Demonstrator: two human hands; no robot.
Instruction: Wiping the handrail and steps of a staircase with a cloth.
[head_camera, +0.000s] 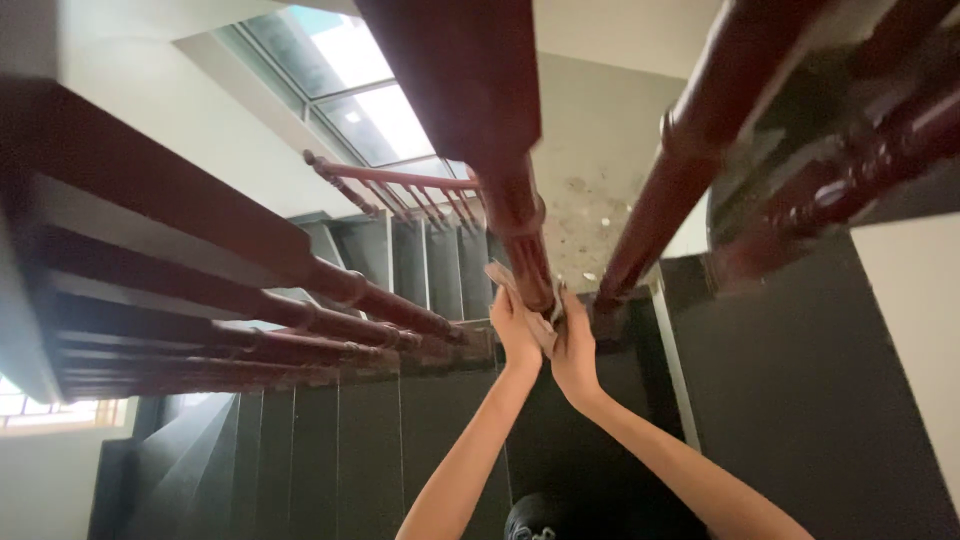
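Both my arms reach down to the foot of a dark red wooden baluster (520, 215) on a staircase. My left hand (513, 330) and my right hand (577, 350) press together around a pale beige cloth (527, 300) that is wrapped against the lower end of the baluster. The cloth sticks out above my left hand's fingers. Both hands are closed on it, one on each side.
More red turned balusters stand to the left (340, 290) and right (690, 150). Dark grey stair treads (780, 400) run below, with another flight and a red handrail (390, 178) further down. A speckled landing floor (600, 220) and a window (350, 80) lie beyond.
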